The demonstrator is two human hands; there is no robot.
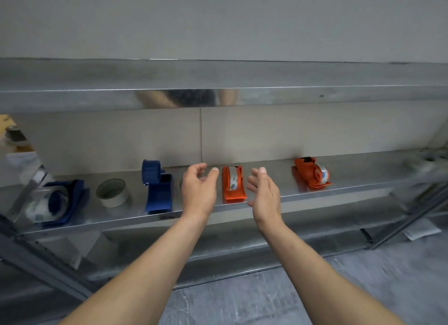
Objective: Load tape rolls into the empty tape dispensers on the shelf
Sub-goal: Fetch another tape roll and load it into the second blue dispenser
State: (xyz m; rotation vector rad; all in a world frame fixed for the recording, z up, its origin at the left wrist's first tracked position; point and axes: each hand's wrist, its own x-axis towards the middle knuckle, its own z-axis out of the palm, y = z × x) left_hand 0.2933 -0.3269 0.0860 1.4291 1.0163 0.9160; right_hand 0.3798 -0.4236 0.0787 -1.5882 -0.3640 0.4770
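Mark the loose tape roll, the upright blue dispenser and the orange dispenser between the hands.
loose tape roll (112, 192): head view, its top face.
upright blue dispenser (160, 195): head view, its body.
orange dispenser (233, 185): head view, its loaded roll.

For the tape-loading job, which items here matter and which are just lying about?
Job:
upright blue dispenser, empty
loose roll
middle orange dispenser, loaded
right orange dispenser, loaded
left blue dispenser, loaded

Lying about:
paper on floor
blurred item far left
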